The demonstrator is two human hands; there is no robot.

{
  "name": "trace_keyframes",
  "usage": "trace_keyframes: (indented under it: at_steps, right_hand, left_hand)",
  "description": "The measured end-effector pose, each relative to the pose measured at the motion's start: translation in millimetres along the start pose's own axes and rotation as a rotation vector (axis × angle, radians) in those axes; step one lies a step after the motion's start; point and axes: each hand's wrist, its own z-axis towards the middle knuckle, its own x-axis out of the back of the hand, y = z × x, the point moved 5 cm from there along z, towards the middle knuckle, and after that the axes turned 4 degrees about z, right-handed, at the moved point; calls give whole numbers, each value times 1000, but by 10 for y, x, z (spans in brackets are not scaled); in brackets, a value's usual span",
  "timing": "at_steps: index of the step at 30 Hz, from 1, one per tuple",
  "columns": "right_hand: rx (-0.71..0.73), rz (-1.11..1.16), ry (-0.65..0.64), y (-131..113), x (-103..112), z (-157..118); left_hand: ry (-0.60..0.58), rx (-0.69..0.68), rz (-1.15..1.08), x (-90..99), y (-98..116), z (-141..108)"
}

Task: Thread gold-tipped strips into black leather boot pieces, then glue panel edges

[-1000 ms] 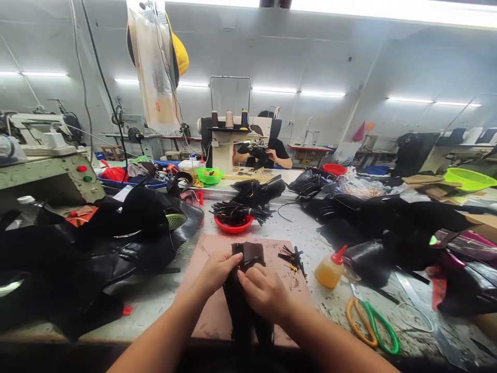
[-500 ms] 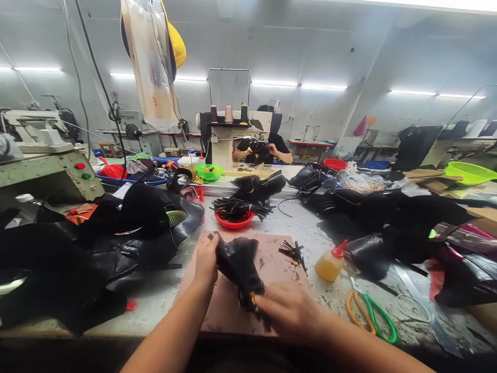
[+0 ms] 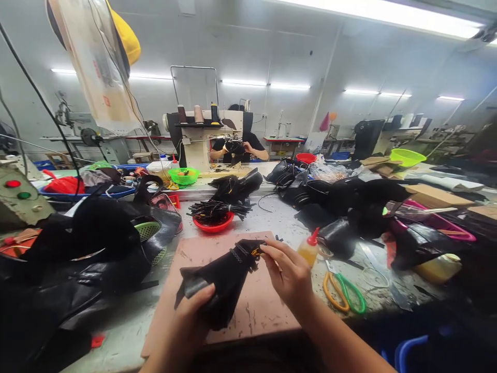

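A black leather piece (image 3: 223,282) is held over a pink board (image 3: 258,308), slanting up to the right. My left hand (image 3: 194,313) grips its wide lower end, thumb on top. At the narrow upper end, with its braided-looking bands and yellowish-gold bits, my right hand (image 3: 289,269) pinches a thin dark tip between thumb and fingertips. Just beyond my right hand stands a glue-type bottle (image 3: 308,253) with a red nozzle and amber liquid. Black strips (image 3: 219,210) lie bundled across a red bowl (image 3: 213,226) behind the board.
Black leather pieces are heaped on the left (image 3: 104,233) and right (image 3: 361,202). Scissors (image 3: 344,292) with orange and green handles lie right of the board. Across the table, a person (image 3: 252,145) works at a sewing machine (image 3: 198,140). A green basket (image 3: 184,176) stands before it.
The leather piece has been turned, its gold-trimmed end now up and right. My left hand has moved down to the wide end, my right hand up. The view has swung right.
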Motion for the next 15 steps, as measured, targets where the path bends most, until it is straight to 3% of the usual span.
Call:
trace_keyframes:
  at_steps: [4,8,15]
  right_hand:
    - [-94,60,49,-8,-4,82]
    - [-183,160,26,-6,-61,135]
    - [-463,340,-61,37,-169,167]
  left_hand:
    - [-100,-28,-14,-177,41,-112]
    - [-135,-17,24,-172,34,-137]
    - [-153,-33,5,-181,-10,-205]
